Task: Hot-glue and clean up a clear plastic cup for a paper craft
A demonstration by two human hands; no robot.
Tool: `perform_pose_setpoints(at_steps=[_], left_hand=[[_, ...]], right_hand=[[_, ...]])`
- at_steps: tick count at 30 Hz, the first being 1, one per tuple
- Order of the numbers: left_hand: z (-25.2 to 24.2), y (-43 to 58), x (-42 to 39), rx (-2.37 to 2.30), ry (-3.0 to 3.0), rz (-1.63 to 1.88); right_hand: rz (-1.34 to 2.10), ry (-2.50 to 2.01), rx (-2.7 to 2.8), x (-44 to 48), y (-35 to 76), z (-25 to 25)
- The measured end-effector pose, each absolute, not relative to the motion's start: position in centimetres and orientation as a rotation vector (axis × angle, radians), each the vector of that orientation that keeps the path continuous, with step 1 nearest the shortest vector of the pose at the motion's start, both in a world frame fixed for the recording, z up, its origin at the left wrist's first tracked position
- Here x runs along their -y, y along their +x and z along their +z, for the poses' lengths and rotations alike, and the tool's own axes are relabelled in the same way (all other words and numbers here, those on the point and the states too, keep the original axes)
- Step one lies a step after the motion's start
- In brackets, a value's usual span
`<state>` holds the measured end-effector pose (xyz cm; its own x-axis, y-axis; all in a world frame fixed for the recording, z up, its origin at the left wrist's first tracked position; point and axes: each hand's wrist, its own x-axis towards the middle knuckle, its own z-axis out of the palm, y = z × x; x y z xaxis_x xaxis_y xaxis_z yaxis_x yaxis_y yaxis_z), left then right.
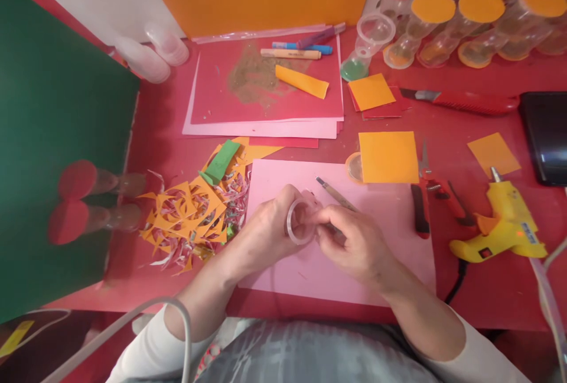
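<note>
My left hand [277, 217] is wrapped round a small clear plastic cup [290, 230], its round rim tilted up towards me. Close against the cup's right side is my right hand [354, 241], thumb and forefinger pinched together; what lies between them is hidden. Just beyond the right hand a slim pen-like craft knife [333, 191] rests on a pink sheet [279, 276], its lower end out of sight behind the fingers. An orange paper square [388, 157] lies at the sheet's far right, partly over a round clear piece [354, 168].
Paper scraps [190, 211] heap on the left. Right are red-handled snips [443, 191], a yellow glue gun [500, 223] and a red utility knife [473, 102]. Joined clear cups [481, 6] stack at the back right. Markers [290, 54] lie on red sheets [212, 93]. A white cable [133, 312] crosses my left arm.
</note>
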<state>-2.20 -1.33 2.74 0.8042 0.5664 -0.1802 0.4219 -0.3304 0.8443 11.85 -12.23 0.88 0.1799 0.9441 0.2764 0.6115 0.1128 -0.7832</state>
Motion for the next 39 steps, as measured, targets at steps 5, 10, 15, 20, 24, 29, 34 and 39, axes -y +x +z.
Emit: perform_pose_setpoints(at_steps=[5, 10, 15, 20, 24, 29, 34, 39], left_hand=[[3.13, -2.30, 1.16, -0.785, 1.980, 0.247], [3.72, -2.06, 1.10, -0.873, 2.016, 0.264], [3.51, -1.83, 1.41, -0.829, 2.063, 0.275], [3.32, -1.85, 1.51, -0.769, 2.057, 0.255], [3.25, -2.05, 1.45, -0.731, 2.020, 0.252], [3.36, -2.21, 1.19, -0.718, 2.017, 0.297], [3.33, -2.20, 1.10, -0.717, 2.065, 0.270], [3.02, -2.23, 1.39, -0.706, 2.116, 0.226]], right_hand=[[0.685, -1.607, 1.331, 12.41, 11.87, 1.32], [0.753, -1.664, 1.360, 12.30, 11.97, 1.12], [0.520, -1.765, 1.543, 12.04, 11.97, 1.00], [0.247, -1.793, 1.574, 11.88, 11.63, 1.07], [0.387, -1.779, 1.479, 11.99, 11.64, 1.31], [0.876, -1.696, 1.267, 12.29, 12.11, 1.51], [1.088, -1.667, 1.172, 12.35, 12.34, 1.19], [1.098, -1.666, 1.228, 12.42, 12.38, 1.19]])
